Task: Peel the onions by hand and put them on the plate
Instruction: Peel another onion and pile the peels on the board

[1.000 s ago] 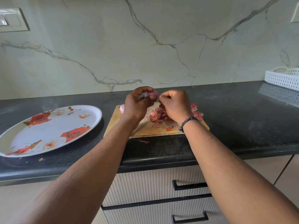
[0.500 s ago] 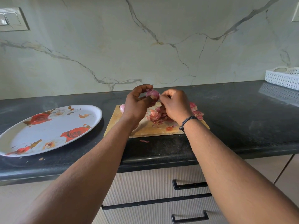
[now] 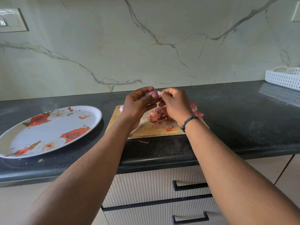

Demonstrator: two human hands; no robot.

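Onion (image 3: 153, 96) gripped by both hands; rose-patterned plate (image 3: 48, 132) seemingly bare.

Single head cam, wide-angle, looking forward and down over the black stone table (image 3: 235, 127) toward the marble wall (image 3: 162, 38) at 12 o'clock; near range, forearms fill the lower frame.
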